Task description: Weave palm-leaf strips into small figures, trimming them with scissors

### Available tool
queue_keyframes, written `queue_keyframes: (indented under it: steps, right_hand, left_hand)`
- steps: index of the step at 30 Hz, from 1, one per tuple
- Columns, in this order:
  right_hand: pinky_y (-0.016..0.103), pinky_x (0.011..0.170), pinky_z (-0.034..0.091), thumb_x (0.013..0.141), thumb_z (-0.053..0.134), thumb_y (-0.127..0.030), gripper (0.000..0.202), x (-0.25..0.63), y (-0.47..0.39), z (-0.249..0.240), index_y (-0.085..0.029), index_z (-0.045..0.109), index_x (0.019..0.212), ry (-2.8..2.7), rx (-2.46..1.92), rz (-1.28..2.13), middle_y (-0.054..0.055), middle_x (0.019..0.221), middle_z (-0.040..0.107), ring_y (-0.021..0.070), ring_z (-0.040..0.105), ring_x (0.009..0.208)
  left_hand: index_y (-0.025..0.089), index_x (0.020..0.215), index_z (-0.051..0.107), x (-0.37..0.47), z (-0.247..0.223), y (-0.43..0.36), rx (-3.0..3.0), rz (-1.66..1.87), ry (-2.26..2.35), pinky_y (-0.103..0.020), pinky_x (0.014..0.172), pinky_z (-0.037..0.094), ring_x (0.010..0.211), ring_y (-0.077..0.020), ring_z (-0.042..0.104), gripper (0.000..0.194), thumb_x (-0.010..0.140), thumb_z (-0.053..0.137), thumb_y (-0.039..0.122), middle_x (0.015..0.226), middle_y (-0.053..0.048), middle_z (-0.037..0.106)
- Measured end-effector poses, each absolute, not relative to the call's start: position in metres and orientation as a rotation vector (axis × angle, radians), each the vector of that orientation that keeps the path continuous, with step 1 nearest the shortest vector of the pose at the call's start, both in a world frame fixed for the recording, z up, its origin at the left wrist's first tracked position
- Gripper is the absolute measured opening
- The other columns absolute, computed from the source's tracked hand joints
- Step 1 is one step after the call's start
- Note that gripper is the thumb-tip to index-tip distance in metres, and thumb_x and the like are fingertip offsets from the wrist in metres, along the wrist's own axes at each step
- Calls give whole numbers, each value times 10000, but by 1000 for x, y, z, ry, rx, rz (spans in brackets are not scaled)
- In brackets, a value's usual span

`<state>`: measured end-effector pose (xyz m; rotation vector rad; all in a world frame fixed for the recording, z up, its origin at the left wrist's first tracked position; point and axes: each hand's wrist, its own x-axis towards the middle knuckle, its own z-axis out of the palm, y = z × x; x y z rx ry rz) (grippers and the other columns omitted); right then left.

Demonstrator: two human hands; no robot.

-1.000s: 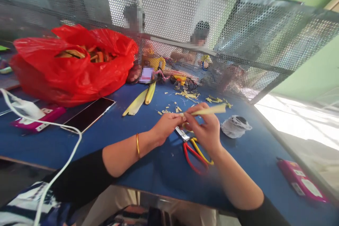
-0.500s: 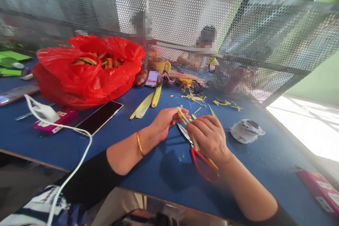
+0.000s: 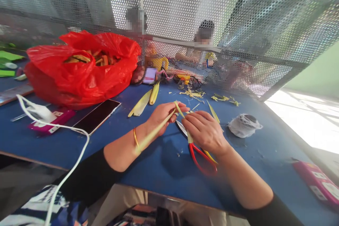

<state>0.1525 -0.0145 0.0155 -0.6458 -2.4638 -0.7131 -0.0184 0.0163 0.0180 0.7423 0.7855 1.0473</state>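
Note:
My left hand (image 3: 163, 117), a gold bangle on its wrist, pinches a pale yellow-green husk strip (image 3: 159, 127) whose long end hangs back over the wrist, blurred. Close beside it, my right hand (image 3: 205, 130) has its fingers closed on the strip's other part, palm down. Red-handled scissors (image 3: 202, 160) lie under and beside the right hand, blades pointing away to the left. More husk pieces (image 3: 143, 102) rest on the table beyond the left hand. A narrow green-yellow piece (image 3: 213, 112) lies just past the right hand. The fingertips of the right hand are hidden.
A large red plastic bag (image 3: 82, 81) of brownish pieces stands at the left. Near it are a phone (image 3: 97, 116), a pink box (image 3: 51, 122) and a white cable (image 3: 84, 148). A plastic-wrapped roll (image 3: 245, 125) sits right. Behind the perforated metal screen (image 3: 180, 10) are two people.
A long end of the husk strip has swung out to the left over my left wrist. Both hands stay close together; the view has shifted slightly.

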Motion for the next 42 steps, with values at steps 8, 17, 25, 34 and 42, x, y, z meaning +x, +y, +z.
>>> queue_keyframes:
  steps: [8, 17, 25, 34, 42]
  right_hand:
    - [325, 729, 450, 948, 458, -171, 204, 147, -16, 12, -147, 643, 1030, -2441, -623, -755, 3, 636, 621, 143, 543, 586]
    - [331, 836, 451, 916, 509, -91, 218, 140, -20, 11, -204, 674, 830, -2385, -582, -850, 27, 798, 697, 161, 623, 791]
    - [276, 607, 485, 800, 668, -340, 190, 137, -12, 8, -192, 639, 684, -1386, -1162, 554, -8, 623, 645, 136, 614, 602]
    - [267, 558, 489, 586, 796, -557, 444, 126, -12, 0, -178, 569, 622, -1034, -1224, 1175, -7, 577, 629, 137, 621, 549]
    - [211, 540, 464, 711, 774, -436, 293, 129, -9, 0, -166, 664, 742, -792, -1159, 1535, 14, 679, 680, 105, 623, 605]
  left_hand:
    - [126, 762, 665, -13, 12, 18, 530, 1070, 816, -165, 493, 437, 477, -59, 541, 222, 884, 480, 126, 667, -40, 677]
    - [138, 772, 705, -4, 3, 9, 679, 1034, 745, -202, 595, 420, 635, -98, 604, 195, 838, 522, 144, 716, -34, 698]
    - [159, 800, 740, -4, 1, 10, 1074, 1113, 869, -243, 711, 365, 744, -126, 587, 218, 821, 527, 206, 731, -29, 715]
    - [143, 712, 660, -4, 1, 10, 903, 1196, 747, -228, 542, 435, 461, -83, 547, 192, 840, 528, 198, 699, 3, 658]
    - [109, 719, 672, -5, 6, 12, 665, 1073, 714, -208, 582, 493, 530, -89, 601, 311, 908, 425, 108, 714, -55, 690]
